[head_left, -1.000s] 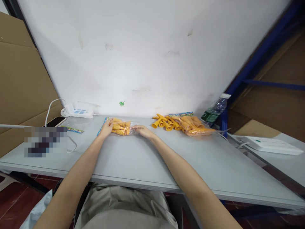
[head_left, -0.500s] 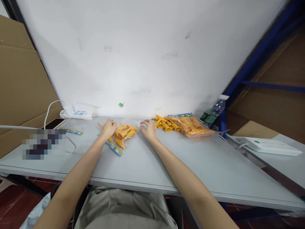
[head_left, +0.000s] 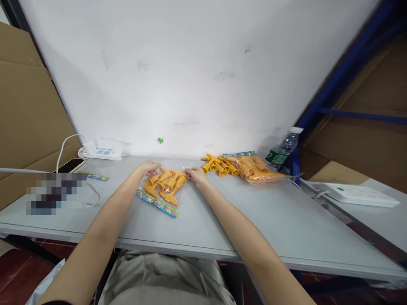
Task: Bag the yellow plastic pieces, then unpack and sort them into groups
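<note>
A white wall point(head_left: 190, 76) is at twelve o'clock, a slanted blue bar point(head_left: 338, 76) at two. Red floor point(head_left: 19, 267) shows at eight, below the table point(head_left: 286, 220).

Workshop, judging by cardboard point(head_left: 27, 106) and blue racking point(head_left: 345, 65)

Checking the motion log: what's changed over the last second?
The bag of yellow pieces has turned counterclockwise, so its printed strip went from the left end to the near edge. The left hand moved off the strip end to the far left corner; the right hand is at the far right corner. Loose pieces, second bag and bottle stayed put.
</note>
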`<state>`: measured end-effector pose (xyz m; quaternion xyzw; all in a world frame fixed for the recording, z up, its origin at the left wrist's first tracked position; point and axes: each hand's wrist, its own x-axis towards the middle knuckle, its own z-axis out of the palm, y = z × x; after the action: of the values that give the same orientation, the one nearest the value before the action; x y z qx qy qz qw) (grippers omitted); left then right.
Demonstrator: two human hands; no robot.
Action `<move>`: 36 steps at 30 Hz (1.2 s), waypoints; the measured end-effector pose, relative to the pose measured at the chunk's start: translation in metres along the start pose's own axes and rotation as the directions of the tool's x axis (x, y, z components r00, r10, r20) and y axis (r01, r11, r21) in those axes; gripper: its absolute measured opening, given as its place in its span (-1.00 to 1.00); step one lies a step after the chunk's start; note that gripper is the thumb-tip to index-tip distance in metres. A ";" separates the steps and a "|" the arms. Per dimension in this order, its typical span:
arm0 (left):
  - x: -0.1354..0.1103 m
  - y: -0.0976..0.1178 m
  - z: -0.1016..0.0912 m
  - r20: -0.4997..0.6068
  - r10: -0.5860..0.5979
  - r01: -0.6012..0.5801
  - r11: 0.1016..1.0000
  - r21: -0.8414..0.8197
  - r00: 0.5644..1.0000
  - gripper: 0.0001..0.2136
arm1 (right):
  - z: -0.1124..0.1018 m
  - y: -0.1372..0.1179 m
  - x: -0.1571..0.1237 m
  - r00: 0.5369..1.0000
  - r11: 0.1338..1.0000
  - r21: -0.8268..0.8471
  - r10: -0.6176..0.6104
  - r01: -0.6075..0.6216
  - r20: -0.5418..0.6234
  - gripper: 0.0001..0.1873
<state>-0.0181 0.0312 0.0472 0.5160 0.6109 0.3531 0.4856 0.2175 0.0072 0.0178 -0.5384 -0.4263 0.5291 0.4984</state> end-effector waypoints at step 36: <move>-0.012 -0.032 0.000 -0.032 0.164 -0.166 0.934 -0.315 0.986 -0.89 | -0.018 -0.004 -0.001 0.968 0.992 -0.001 -0.121 0.125 0.221 -0.89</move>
<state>-0.0276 0.0127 0.0203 0.4800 0.5019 0.4873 0.5293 0.2354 0.0055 0.0212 -0.4526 -0.5153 0.5504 0.4761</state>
